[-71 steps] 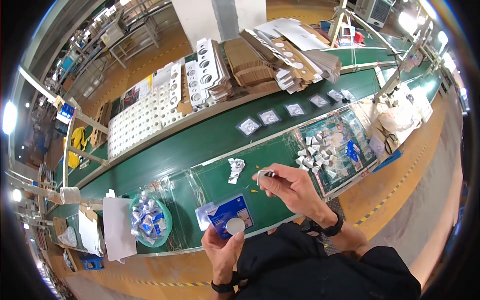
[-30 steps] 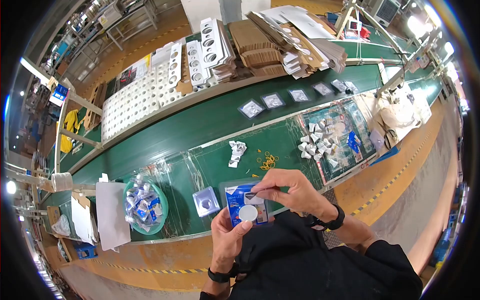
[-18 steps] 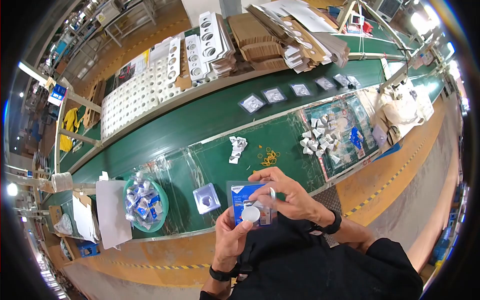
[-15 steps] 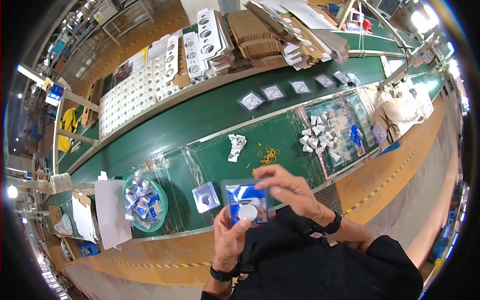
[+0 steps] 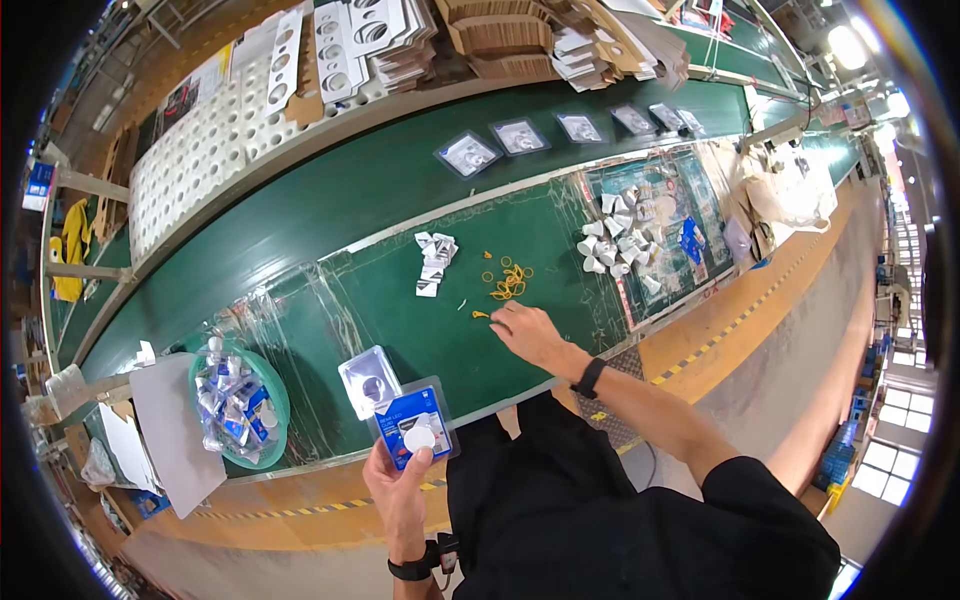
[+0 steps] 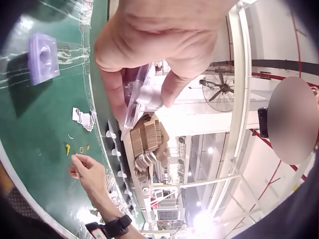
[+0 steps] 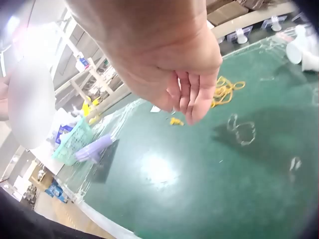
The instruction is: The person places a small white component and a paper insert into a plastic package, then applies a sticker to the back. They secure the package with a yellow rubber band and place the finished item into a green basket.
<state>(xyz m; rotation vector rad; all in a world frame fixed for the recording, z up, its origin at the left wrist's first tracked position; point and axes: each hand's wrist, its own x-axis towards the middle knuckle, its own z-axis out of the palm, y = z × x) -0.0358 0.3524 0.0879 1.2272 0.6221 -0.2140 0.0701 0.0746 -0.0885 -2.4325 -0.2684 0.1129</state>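
Low over the green table, my left hand (image 5: 398, 490) holds a clear blister pack (image 5: 405, 407) by its near edge. Inside it are a blue printed card and a white round disc (image 5: 419, 438). In the left wrist view the pack (image 6: 133, 107) sits edge-on between thumb and fingers. My right hand (image 5: 535, 338) reaches down to the table with loosely bent fingers and nothing visible in them. Its fingertips are close to a small yellow piece (image 7: 176, 121), beside a heap of yellow rubber bands (image 5: 510, 285). A clear plastic shell (image 5: 365, 378) lies just behind the pack.
A green basket (image 5: 283, 400) of packed items stands at the left. Folded white paper pieces (image 5: 436, 262) lie mid-table. White cups (image 5: 618, 238) are heaped at the right, near blue cards (image 5: 691, 240). Several blister packs (image 5: 468, 154) line the belt behind; cardboard stacks (image 5: 500, 35) rise beyond.
My right hand has left the blister pack and moved to the table beside the rubber bands. The left hand has carried the pack left, over the clear shell's edge. The head view has shifted.
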